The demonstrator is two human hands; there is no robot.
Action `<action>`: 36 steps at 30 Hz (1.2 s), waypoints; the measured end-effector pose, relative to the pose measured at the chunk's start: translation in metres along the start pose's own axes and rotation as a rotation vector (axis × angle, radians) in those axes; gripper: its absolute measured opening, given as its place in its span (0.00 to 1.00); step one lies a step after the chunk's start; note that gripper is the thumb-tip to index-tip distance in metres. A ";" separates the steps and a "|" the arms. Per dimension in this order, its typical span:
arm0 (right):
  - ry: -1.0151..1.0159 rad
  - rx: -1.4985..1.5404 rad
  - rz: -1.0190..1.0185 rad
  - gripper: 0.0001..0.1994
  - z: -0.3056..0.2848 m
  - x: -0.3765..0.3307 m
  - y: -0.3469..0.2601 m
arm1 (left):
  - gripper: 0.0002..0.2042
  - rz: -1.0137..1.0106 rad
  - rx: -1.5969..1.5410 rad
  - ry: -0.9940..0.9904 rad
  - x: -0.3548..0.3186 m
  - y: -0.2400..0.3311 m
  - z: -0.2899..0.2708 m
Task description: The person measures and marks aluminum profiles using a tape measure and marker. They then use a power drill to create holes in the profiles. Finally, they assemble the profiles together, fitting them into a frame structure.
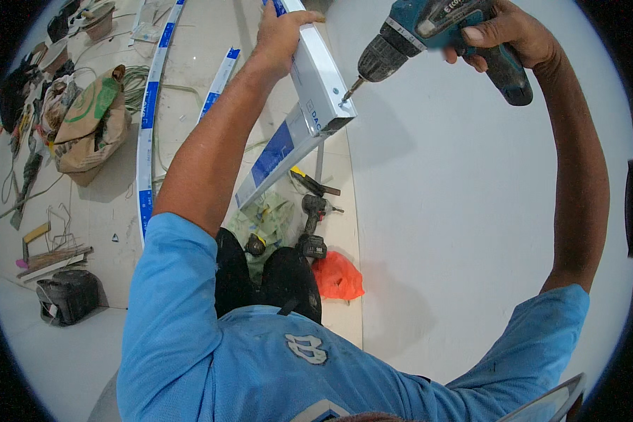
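Observation:
My right hand (520, 36) is wrapped round the grip of a teal and black cordless drill (429, 29), at the upper right. The drill's bit touches a screw at the end of a white metal profile (318, 67), near its corner. A second white profile (274, 156) with blue film meets that corner and slants down to the left. My left hand (280, 39) grips the first profile farther up, its fingers curled over the edge. Some of the left fingers are hidden behind the profile.
A white wall (457, 211) stands close on the right. Below lie another cordless driver (313, 221) and a red plastic bag (337, 276). Long blue-and-white strips (148, 119) lie on the tiled floor. To the left are a brown sack (91, 130), a hacksaw (35, 235) and a black case (68, 297).

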State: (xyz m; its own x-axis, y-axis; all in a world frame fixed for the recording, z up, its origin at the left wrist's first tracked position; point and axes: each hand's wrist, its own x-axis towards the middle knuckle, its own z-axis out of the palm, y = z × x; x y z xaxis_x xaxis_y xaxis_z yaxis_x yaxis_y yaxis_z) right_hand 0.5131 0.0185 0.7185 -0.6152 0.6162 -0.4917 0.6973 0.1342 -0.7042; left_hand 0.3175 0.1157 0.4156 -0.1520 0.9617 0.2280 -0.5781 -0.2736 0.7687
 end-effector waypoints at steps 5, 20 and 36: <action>0.051 -0.029 0.041 0.19 0.002 -0.004 -0.001 | 0.26 -0.049 -0.017 0.001 -0.005 0.003 0.004; -0.286 -0.188 0.150 0.11 0.000 0.001 -0.012 | 0.26 -0.145 -0.051 -0.029 -0.021 0.023 0.012; -0.306 -0.245 0.087 0.08 0.006 0.004 -0.026 | 0.33 -0.008 -0.031 0.004 -0.009 0.005 0.007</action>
State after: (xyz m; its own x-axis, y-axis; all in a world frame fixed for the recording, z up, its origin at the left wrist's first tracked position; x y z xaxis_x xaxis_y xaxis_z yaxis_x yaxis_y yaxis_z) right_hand 0.4901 0.0127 0.7322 -0.6052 0.3785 -0.7004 0.7961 0.2958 -0.5280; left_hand 0.3217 0.1054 0.4214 -0.1501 0.9640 0.2193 -0.6037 -0.2650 0.7519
